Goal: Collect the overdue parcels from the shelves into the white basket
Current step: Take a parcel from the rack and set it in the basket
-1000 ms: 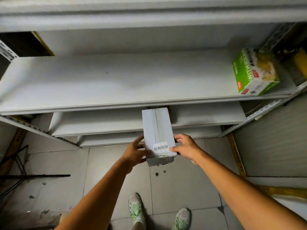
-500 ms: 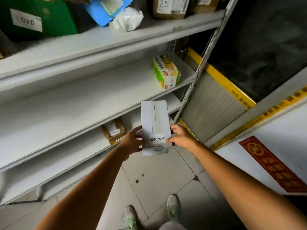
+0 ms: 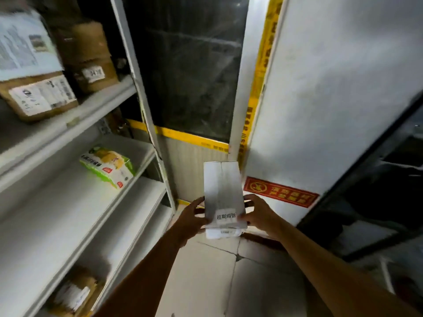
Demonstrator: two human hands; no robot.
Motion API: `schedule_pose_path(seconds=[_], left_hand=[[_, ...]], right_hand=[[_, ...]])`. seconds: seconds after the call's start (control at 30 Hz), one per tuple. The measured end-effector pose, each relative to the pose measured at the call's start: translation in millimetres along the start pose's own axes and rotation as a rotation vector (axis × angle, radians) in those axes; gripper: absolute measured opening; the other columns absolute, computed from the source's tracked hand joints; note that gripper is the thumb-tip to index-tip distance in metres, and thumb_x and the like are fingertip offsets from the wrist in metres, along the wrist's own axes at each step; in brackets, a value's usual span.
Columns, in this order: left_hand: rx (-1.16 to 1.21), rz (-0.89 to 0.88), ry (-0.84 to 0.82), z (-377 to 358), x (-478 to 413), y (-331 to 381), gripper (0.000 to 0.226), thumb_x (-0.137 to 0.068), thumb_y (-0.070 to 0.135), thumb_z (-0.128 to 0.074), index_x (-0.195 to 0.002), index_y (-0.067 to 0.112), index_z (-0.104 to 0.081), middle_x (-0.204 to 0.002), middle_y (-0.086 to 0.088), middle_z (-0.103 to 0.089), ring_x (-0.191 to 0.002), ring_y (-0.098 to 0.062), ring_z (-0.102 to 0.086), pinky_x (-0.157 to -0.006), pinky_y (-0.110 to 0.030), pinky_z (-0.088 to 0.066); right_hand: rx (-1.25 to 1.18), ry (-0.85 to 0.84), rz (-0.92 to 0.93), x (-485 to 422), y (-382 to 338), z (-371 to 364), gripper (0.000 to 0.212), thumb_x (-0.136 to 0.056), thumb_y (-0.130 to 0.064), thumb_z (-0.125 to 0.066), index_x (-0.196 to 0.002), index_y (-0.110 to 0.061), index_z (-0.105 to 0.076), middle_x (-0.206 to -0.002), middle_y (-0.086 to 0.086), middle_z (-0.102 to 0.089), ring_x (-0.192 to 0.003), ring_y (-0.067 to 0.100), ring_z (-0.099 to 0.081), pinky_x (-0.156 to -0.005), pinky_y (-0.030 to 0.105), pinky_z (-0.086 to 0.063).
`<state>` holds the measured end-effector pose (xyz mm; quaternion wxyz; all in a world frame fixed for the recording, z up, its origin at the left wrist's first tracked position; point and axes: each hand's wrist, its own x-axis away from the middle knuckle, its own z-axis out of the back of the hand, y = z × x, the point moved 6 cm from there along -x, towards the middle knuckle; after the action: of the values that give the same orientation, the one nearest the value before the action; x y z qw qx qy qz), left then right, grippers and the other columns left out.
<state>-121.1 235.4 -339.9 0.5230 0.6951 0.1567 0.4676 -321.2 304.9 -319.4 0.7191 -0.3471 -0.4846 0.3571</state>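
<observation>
I hold a white cardboard parcel [image 3: 223, 193] out in front of me with both hands, its long side pointing away and a small printed label near my end. My left hand [image 3: 191, 219] grips its left side, thumb on top. On the other side, my right hand [image 3: 257, 217] grips it, thumb by the label. The parcel is off the shelves, over the tiled floor. The white basket is not in view.
The white metal shelves [image 3: 75, 202] run along my left, holding a green and white box [image 3: 108, 165], brown cardboard parcels [image 3: 43, 97] above and another brown parcel [image 3: 73, 294] low down. Ahead are a dark glass panel [image 3: 190, 72], yellow tape and a white wall with a red sign [image 3: 280, 192].
I have turned to the right, away from the shelves, carrying the white parcel with me. The shelves have slid to the left of view and the wall has come in.
</observation>
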Motion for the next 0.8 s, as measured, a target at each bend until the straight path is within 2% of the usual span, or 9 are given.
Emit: schedule_pose_path(seconds=[0.07, 0.23, 0.33, 0.4, 0.47, 0.6, 0.67, 0.73, 0.8], left_hand=[[-0.064, -0.019, -0.055, -37.4, -25.8, 19.6, 0.073, -0.086, -0.002, -0.071, -0.146, 0.027, -0.042, -0.122, -0.009, -0.063, -0.101, -0.021, -0.066, -0.061, -0.024, -0.056], [-0.152, -0.039, -0.236, -131.4, -74.4, 57.4, 0.071, -0.086, -0.009, -0.067, -0.143, 0.027, -0.045, -0.128, -0.015, -0.059, -0.095, -0.021, -0.066, -0.064, -0.028, -0.057], [-0.178, -0.01, -0.363, -187.5, -96.0, 72.0, 0.074, -0.087, -0.011, -0.064, -0.146, 0.028, -0.043, -0.133, -0.018, -0.058, -0.095, -0.023, -0.062, -0.071, -0.032, -0.051], [-0.206, 0.008, -0.438, -223.9, -106.3, 79.1, 0.074, -0.087, -0.011, -0.064, -0.146, 0.028, -0.043, -0.129, -0.013, -0.06, -0.093, -0.02, -0.061, -0.073, -0.032, -0.051], [-0.263, 0.0, -0.502, -258.3, -115.5, 86.0, 0.073, -0.086, -0.009, -0.066, -0.143, 0.031, -0.046, -0.121, -0.002, -0.064, -0.094, -0.017, -0.064, -0.071, -0.032, -0.053], [-0.381, -0.028, -0.654, -318.5, -136.4, 98.3, 0.076, -0.083, -0.003, -0.069, -0.144, 0.036, -0.046, -0.123, 0.004, -0.066, -0.11, -0.021, -0.064, -0.077, -0.035, -0.059], [-0.427, -0.028, -0.751, -348.7, -139.1, 102.4, 0.076, -0.084, -0.003, -0.068, -0.146, 0.035, -0.044, -0.126, 0.002, -0.066, -0.11, -0.021, -0.065, -0.071, -0.029, -0.059], [-0.454, -0.033, -0.816, -374.5, -138.4, 106.3, 0.075, -0.086, -0.006, -0.066, -0.147, 0.031, -0.043, -0.128, -0.001, -0.065, -0.108, -0.022, -0.065, -0.065, -0.026, -0.057], [-0.485, -0.047, -0.881, -401.4, -136.5, 110.1, 0.077, -0.085, -0.008, -0.066, -0.149, 0.029, -0.041, -0.129, -0.005, -0.063, -0.111, -0.025, -0.064, -0.069, -0.031, -0.059]], right_hand=[[-0.032, 0.062, -0.012, 2.2, 9.9, 43.7, 0.062, -0.073, 0.008, -0.077, -0.125, -0.01, -0.048, -0.115, 0.008, -0.062, -0.1, 0.025, -0.065, -0.076, 0.039, -0.061], [-0.121, 0.259, -0.049, 24.4, 32.3, 138.9, 0.062, -0.074, 0.01, -0.075, -0.122, -0.017, -0.048, -0.114, 0.001, -0.059, -0.097, 0.021, -0.06, -0.068, 0.032, -0.06], [-0.161, 0.372, -0.086, 43.1, 50.9, 184.4, 0.061, -0.072, 0.011, -0.076, -0.118, -0.019, -0.051, -0.114, 0.003, -0.062, -0.098, 0.022, -0.063, -0.074, 0.039, -0.061], [-0.173, 0.455, -0.11, 58.4, 63.5, 209.9, 0.051, -0.074, 0.014, -0.074, -0.106, -0.021, -0.053, -0.108, 0.004, -0.064, -0.096, 0.022, -0.065, -0.079, 0.042, -0.06], [-0.182, 0.528, -0.151, 70.8, 76.7, 233.4, 0.041, -0.079, 0.012, -0.07, -0.098, -0.021, -0.054, -0.096, -0.003, -0.063, -0.092, 0.016, -0.063, -0.078, 0.034, -0.059], [-0.17, 0.679, -0.226, 95.1, 94.6, 269.7, 0.049, -0.078, 0.001, -0.075, -0.123, -0.009, -0.058, -0.11, 0.001, -0.068, -0.094, 0.014, -0.064, -0.08, 0.032, -0.06], [-0.18, 0.78, -0.261, 114.2, 100.0, 280.9, 0.044, -0.079, 0.003, -0.074, -0.118, -0.01, -0.059, -0.101, -0.001, -0.065, -0.087, 0.013, -0.061, -0.068, 0.023, -0.058], [-0.228, 0.861, -0.288, 130.9, 106.3, 288.4, 0.046, -0.078, 0.004, -0.074, -0.118, -0.01, -0.056, -0.104, 0.002, -0.062, -0.092, 0.016, -0.06, -0.058, 0.018, -0.054], [-0.265, 0.947, -0.315, 147.7, 115.5, 296.8, 0.052, -0.077, 0.003, -0.076, -0.124, -0.007, -0.054, -0.109, 0.004, -0.06, -0.096, 0.019, -0.06, -0.062, 0.022, -0.056]])
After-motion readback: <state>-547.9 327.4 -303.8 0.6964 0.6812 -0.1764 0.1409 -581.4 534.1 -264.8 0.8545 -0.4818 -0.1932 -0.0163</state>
